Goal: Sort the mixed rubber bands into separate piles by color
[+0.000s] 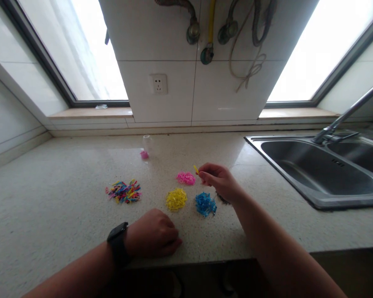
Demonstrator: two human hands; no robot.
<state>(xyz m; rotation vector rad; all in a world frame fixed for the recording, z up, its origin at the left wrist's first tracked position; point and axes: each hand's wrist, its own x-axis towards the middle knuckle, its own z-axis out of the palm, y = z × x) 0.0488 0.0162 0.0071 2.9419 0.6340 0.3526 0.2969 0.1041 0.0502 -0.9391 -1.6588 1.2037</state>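
My right hand (219,180) is raised over the counter with thumb and forefinger pinched on a small yellow rubber band (195,169). Just left of its fingertips lies a pink pile of rubber bands (185,178). Nearer me are a yellow pile (176,199) and a blue pile (205,204). A dark pile (223,198) is partly hidden behind my right wrist. My left hand (155,234), below a black watch (118,240), rests curled closed on the counter near its front edge; nothing shows in it. Farther left sits a mixed-colour pile (124,191).
A clear small bottle (147,142) stands toward the back beside a pink object (144,155), perhaps its cap. The steel sink (320,203) with its faucet (345,114) is on the right. Behind the speckled counter (65,215) rises a tiled wall with a socket (158,84).
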